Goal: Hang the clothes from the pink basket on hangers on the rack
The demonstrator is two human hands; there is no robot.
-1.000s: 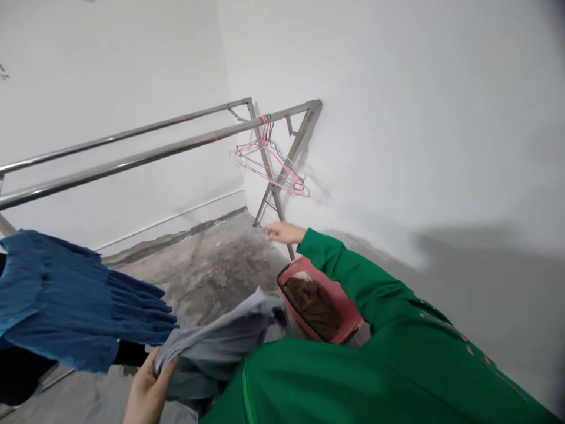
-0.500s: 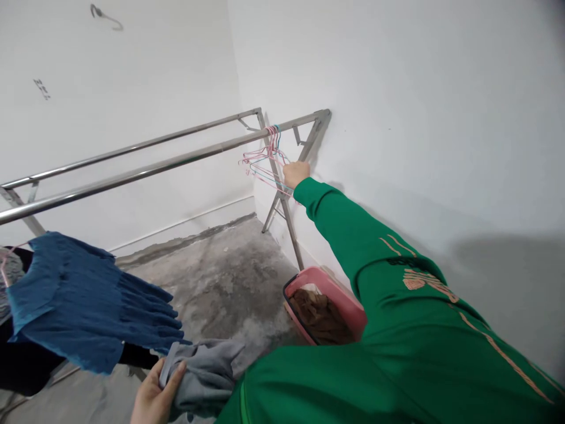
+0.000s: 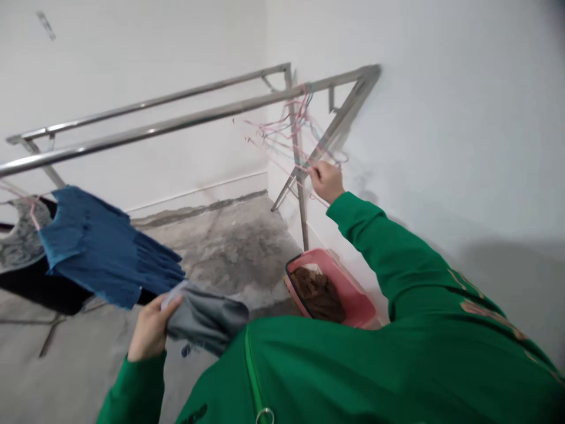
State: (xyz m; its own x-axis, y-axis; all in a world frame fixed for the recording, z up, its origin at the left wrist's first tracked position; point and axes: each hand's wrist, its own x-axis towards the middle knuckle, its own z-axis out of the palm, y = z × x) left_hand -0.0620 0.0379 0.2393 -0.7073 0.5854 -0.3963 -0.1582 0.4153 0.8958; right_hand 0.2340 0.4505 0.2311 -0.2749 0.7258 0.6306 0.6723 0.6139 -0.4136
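Observation:
My left hand (image 3: 149,331), thumb pressed over the fabric, grips the edge of a grey garment (image 3: 207,318) in front of my body. On the right, my closed right hand (image 3: 327,181) is on the lower part of a pink hanger (image 3: 274,159). A bunch of thin pink and blue hangers (image 3: 300,112) hangs from the front rail just above that hand, blurred and spread apart. Which of them touch my fingers is partly hidden. Left of the grey garment, a blue dress (image 3: 101,247) hangs on a pink hanger.
A metal drying rack (image 3: 176,124) with two rails reaches to the right wall. Beneath its right end stands a pink basket (image 3: 353,294) containing brown cloth (image 3: 320,294). A grey and black garment (image 3: 22,241) hangs at the far left.
My right hand has drawn toward me, and the hangers have swung and fanned out. My left hand and the grey garment show higher in the view, which has tilted down.

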